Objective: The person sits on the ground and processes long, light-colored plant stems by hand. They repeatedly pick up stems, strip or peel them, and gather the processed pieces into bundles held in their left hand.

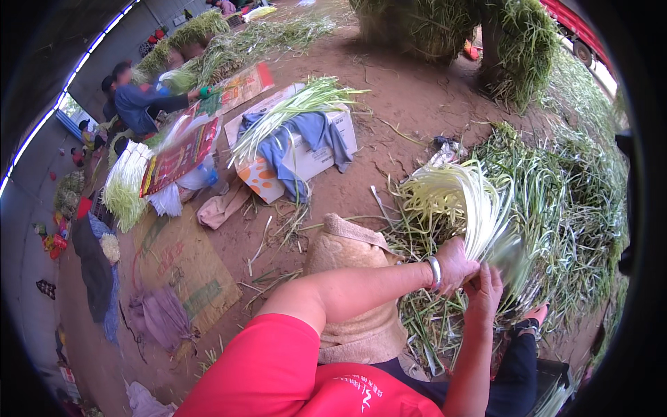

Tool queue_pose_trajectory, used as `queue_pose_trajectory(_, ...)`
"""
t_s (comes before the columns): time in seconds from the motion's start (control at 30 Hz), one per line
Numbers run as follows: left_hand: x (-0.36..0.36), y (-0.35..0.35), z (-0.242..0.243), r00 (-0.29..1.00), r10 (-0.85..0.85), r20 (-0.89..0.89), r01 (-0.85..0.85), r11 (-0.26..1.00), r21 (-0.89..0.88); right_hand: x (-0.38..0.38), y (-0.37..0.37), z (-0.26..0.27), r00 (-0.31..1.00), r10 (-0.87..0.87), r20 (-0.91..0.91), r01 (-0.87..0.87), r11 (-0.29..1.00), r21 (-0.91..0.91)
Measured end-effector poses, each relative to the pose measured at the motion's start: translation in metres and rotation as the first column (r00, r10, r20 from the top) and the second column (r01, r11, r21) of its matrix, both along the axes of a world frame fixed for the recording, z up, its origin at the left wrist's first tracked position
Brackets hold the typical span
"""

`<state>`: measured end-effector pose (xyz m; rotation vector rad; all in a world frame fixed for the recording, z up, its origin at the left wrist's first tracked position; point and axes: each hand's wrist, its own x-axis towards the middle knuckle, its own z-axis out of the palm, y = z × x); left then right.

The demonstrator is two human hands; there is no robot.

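Note:
My left hand, with a silver bangle at the wrist, grips a bundle of pale yellow-white leafy stalks, whose long leaves arch over to the left. My right hand is just beside it at the lower end of the bundle, thumb and fingers pinched together on the stalks; a blurred greenish tuft is by the fingertips. A tan towel covers my lap. In front, more pale green stalks lie on a blue cloth over a cardboard box.
A large heap of green leaves spreads at the right. Left lie a flattened cardboard sheet, a purple cloth, a red printed bag and white-stalked bundles. A person in blue works beyond. Piled greens stand at the top.

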<state>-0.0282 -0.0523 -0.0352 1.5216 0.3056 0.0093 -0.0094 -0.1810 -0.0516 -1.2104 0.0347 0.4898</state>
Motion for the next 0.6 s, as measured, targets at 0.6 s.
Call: queue_pose_trajectory(0.6,-0.003,0.012,0.019,0.987,-0.143,0.075,0.159,0.933,-0.323,0.017,0.002,0.021,0.995,-0.023,-0.101,0.046,0.97,0.239)
